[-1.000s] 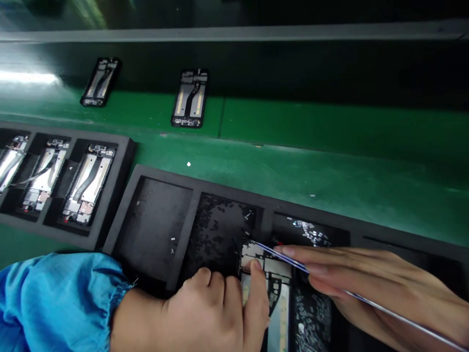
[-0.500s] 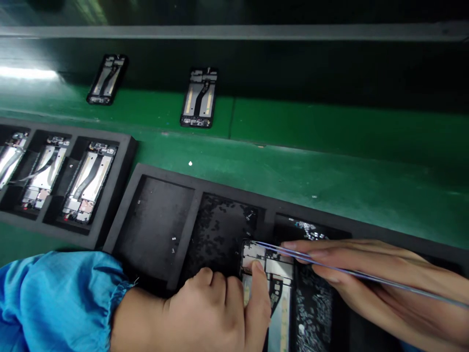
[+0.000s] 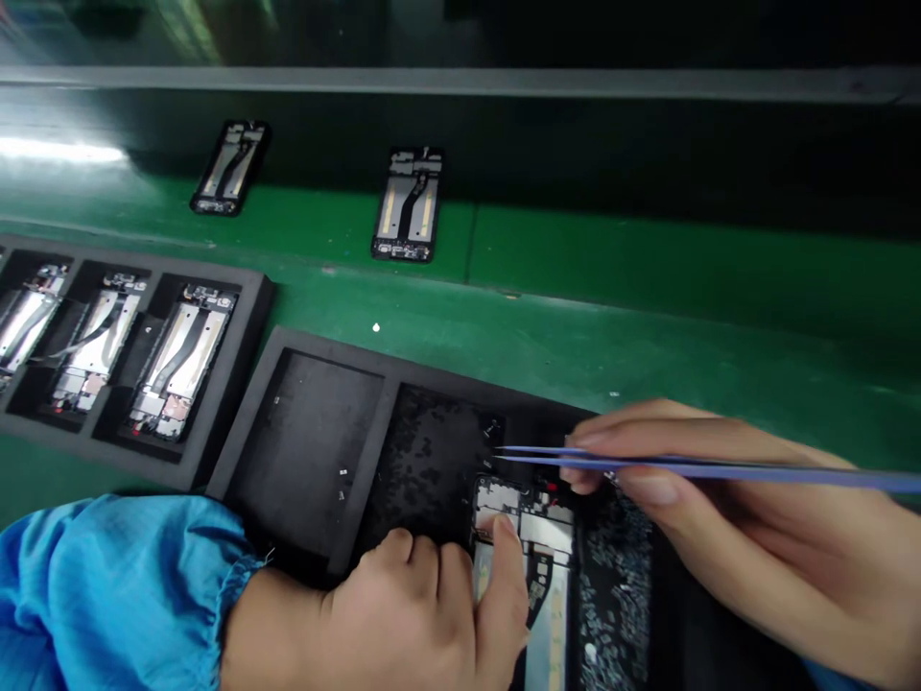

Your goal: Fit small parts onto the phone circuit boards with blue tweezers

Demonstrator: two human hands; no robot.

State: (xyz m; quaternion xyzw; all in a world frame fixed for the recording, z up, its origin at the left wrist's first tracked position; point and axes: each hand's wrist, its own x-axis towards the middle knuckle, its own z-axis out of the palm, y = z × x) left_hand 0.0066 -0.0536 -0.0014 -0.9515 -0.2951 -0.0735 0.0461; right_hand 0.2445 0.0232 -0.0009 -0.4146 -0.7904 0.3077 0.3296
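Over on the big green surface (image 3: 547, 345), the black tray (image 3: 338, 353) sits just about where it was. What is new is the right hand (image 3: 777, 547): it has gone up a bit and taken its tweezers (image 3: 676, 467) off the phone (image 3: 557, 576). Half a second ago the thin tips were at the phone's top edge; now they point past it, over the tray. So, for the work, I think the tweezers are doing nothing to the phone right now.

The left hand (image 3: 410, 614), coming out of a puffy blue sleeve (image 3: 122, 595), has stayed put. Its fingers are curled in, and one fingertip rests near the phone's top (it looks like a gentle press to me). I can't tell if the rest of that hand holds anything. The right hand is pinching the tweezers.

The phone lies over the tray, between the two hands, with the right one close to its top corner and its low end out of sight. There is a little gap between the tweezers' tips, and I see nothing in it. Tiny shiny bits (image 3: 492, 428) are near those tips.
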